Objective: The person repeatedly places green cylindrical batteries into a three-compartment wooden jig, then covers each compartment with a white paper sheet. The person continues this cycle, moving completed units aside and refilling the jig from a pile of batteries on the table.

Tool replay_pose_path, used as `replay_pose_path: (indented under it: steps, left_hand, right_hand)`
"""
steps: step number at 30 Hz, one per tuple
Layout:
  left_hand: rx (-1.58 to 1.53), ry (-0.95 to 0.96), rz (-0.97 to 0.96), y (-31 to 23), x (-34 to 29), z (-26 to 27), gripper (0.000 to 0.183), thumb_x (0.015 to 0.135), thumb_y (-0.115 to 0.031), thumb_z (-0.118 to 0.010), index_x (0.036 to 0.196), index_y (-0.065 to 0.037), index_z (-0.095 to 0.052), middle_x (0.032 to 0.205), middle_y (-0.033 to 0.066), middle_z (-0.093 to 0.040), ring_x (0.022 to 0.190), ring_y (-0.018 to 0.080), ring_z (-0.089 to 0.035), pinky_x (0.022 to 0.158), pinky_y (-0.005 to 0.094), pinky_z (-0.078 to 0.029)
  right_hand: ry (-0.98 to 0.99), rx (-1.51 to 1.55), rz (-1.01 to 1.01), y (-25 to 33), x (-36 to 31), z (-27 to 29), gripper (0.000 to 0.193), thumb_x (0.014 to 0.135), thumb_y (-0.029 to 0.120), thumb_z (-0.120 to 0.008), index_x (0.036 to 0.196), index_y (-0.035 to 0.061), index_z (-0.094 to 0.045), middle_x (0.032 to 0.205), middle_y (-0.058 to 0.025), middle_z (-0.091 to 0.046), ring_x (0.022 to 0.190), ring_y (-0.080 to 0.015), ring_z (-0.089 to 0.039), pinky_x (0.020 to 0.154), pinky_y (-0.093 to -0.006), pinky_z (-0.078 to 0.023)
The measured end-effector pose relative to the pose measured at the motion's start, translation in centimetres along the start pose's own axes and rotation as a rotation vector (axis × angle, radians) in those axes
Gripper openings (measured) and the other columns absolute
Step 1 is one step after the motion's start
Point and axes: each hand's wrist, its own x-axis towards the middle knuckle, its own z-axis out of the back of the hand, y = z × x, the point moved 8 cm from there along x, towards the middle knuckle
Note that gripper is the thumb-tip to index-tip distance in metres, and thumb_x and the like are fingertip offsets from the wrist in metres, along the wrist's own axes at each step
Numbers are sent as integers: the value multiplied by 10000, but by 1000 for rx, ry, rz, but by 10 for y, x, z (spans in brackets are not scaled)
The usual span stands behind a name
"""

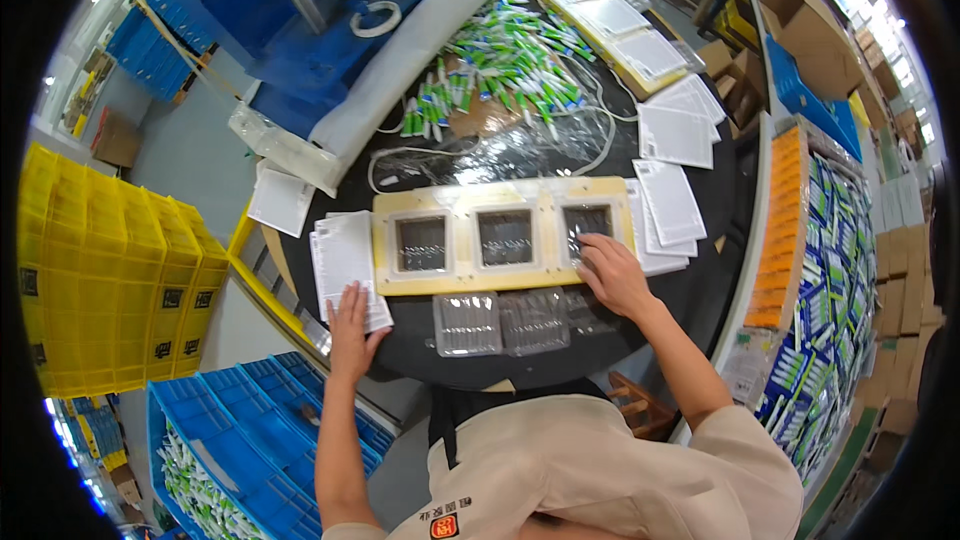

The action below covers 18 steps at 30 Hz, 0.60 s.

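The only view sits on my head, left of its twin, and looks steeply down over my chest onto the round black desk (700, 270) right in front of me. It is close enough that my forearms enter from the lower edge. The fisheye lens bends straight edges toward the rim (the yellow crates (100, 280) curve at left), and dark corners frame everything.

White printed cards (672, 202) lie right of the wooden jig, clear blister packs (505, 321) below it, cardboard boxes (812, 25) top right.
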Motion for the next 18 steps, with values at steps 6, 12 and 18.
replay_pose_path:
  steps: [6,12,18]
  left_hand:
    - [-64,-3,32,-3,12,25,719,811,-336,-779,1419,-62,-511,1514,153,-474,1426,350,-410,1216,579,-187]
    - [-381,-373,97,10,141,68,327,912,-84,-700,1228,-23,-640,1171,148,-683,1068,320,-663,907,375,-532]
    - [-128,-203,-28,-2,331,16,232,969,-200,-659,1137,-40,-655,1091,146,-657,933,359,-657,786,438,-543]
  right_hand:
    - [241,-107,-81,-13,20,-13,493,890,354,-719,1227,31,-561,1404,-150,-522,1287,-370,-499,1141,-505,-349]
    - [212,-318,-45,4,19,-8,425,865,241,-713,1206,3,-621,1307,-138,-618,1185,-312,-609,1067,-440,-467]
    - [38,-475,-75,20,0,2,391,851,94,-625,1228,-7,-654,1326,-118,-649,1014,-246,-653,891,-364,-525]
